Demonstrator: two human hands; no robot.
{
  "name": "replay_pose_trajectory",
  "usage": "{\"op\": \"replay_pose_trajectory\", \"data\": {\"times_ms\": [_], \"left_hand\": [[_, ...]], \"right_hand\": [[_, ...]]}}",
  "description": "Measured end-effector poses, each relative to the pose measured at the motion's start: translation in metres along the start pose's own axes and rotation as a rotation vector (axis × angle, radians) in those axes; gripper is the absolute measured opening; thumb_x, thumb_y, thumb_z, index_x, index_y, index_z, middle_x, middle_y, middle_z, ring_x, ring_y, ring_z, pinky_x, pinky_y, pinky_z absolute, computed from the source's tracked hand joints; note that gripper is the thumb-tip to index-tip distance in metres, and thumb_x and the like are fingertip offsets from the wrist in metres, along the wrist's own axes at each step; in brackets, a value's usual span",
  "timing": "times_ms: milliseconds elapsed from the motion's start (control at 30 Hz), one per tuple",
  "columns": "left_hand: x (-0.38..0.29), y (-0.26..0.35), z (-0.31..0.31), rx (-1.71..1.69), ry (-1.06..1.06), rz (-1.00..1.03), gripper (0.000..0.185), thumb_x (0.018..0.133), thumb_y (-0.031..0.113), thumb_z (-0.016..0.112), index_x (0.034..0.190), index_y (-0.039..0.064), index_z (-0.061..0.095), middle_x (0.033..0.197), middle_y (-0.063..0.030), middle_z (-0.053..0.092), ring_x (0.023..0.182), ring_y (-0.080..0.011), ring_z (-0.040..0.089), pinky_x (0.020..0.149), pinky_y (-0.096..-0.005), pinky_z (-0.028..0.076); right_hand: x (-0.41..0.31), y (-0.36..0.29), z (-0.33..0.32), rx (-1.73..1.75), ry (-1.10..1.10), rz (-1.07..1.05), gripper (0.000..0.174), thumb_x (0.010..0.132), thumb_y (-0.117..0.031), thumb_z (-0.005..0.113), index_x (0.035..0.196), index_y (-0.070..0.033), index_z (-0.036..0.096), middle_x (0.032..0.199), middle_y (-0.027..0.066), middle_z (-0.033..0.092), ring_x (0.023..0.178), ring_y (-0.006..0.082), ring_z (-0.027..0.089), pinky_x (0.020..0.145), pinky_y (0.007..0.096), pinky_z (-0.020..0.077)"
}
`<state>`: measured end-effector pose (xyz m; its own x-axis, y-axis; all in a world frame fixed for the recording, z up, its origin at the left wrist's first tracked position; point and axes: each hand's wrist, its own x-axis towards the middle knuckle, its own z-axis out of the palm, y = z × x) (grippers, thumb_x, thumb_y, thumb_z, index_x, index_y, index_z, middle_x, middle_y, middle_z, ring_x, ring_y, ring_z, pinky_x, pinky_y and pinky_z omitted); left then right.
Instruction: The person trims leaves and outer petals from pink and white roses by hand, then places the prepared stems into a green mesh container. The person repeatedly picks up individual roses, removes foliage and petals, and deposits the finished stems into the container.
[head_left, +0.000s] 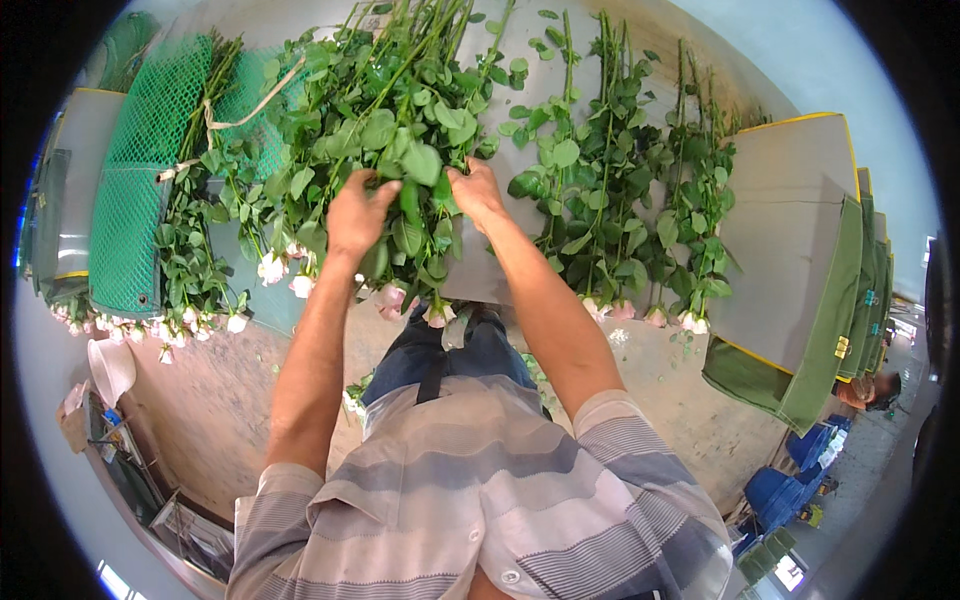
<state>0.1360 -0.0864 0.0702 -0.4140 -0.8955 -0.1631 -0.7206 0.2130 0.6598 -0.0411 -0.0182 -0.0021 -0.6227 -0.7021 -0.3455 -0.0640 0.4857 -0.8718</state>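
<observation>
A thick pile of leafy rose stems (390, 112) lies across the grey table (487, 277) before me, pale pink blooms pointing towards my body. My left hand (360, 214) is in the foliage on the pile's left side, thumb and fingers apart; whether it grips a stem is hidden by leaves. At the right side of the pile, my right hand (474, 193) touches the leaves, its fingertips partly covered, so its hold is unclear. A pale pink rose bloom (391, 301) hangs near the table's front edge, below the hands. More rose stems (611, 180) lie apart on the right.
Green mesh sheeting (146, 180) with a bundle of roses (195, 270) beside it is at left. Grey panels (787, 240) with green fabric (821, 322) stand at right. Blue containers (772, 495) are on the floor at lower right, near another person (862, 390).
</observation>
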Motion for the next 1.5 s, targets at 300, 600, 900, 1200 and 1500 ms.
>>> {"op": "replay_pose_trajectory", "data": {"times_ms": [300,600,900,1200,1500], "left_hand": [[0.02,0.027,0.042,-0.533,-0.213,-0.072,0.037,0.078,0.017,0.073,0.106,-0.005,0.062,0.098,-0.0161,0.07,0.086,-0.0225,0.065,0.079,-0.0332,0.049],[0.028,-0.003,-0.009,-0.485,-0.113,-0.155,0.047,0.085,0.023,0.066,0.118,-0.008,0.057,0.111,-0.0128,0.065,0.099,-0.0188,0.059,0.09,-0.0289,0.043],[0.016,0.01,-0.009,-0.611,-0.143,-0.071,0.041,0.089,0.02,0.061,0.118,-0.01,0.055,0.109,-0.0112,0.064,0.095,-0.0159,0.058,0.087,-0.0273,0.043],[0.021,-0.002,0.003,-0.646,-0.153,-0.074,0.045,0.092,0.027,0.061,0.116,-0.011,0.055,0.108,-0.0119,0.063,0.098,-0.0158,0.055,0.089,-0.0274,0.042],[0.016,0.009,0.003,-0.709,-0.201,-0.134,0.042,0.092,0.024,0.06,0.118,-0.008,0.055,0.112,-0.0106,0.063,0.1,-0.0161,0.056,0.09,-0.0275,0.042]], "right_hand": [[-0.026,-0.015,-0.026,0.196,-0.018,-0.013,0.03,0.094,-0.015,0.054,0.119,0.003,0.052,0.09,0.0125,0.063,0.064,0.018,0.061,0.053,0.0326,0.0511],[-0.025,0.031,-0.084,-0.078,0.124,0.193,0.035,0.092,-0.023,0.055,0.116,0.002,0.055,0.087,0.0228,0.067,0.072,0.0333,0.068,0.071,0.0436,0.0531],[-0.035,0.025,-0.094,-0.367,0.174,0.165,0.034,0.09,-0.026,0.056,0.112,0.0,0.057,0.105,0.0281,0.063,0.101,0.0468,0.057,0.086,0.0536,0.0458],[-0.033,0.031,-0.095,-0.046,0.133,0.211,0.032,0.092,-0.024,0.056,0.112,0.002,0.058,0.098,0.024,0.065,0.086,0.0354,0.065,0.075,0.0466,0.0508],[-0.036,0.026,-0.122,0.686,0.026,0.391,0.019,0.099,-0.017,0.046,0.096,-0.002,0.056,0.08,0.0058,0.056,0.058,0.0152,0.052,0.051,0.0311,0.0437]]}}
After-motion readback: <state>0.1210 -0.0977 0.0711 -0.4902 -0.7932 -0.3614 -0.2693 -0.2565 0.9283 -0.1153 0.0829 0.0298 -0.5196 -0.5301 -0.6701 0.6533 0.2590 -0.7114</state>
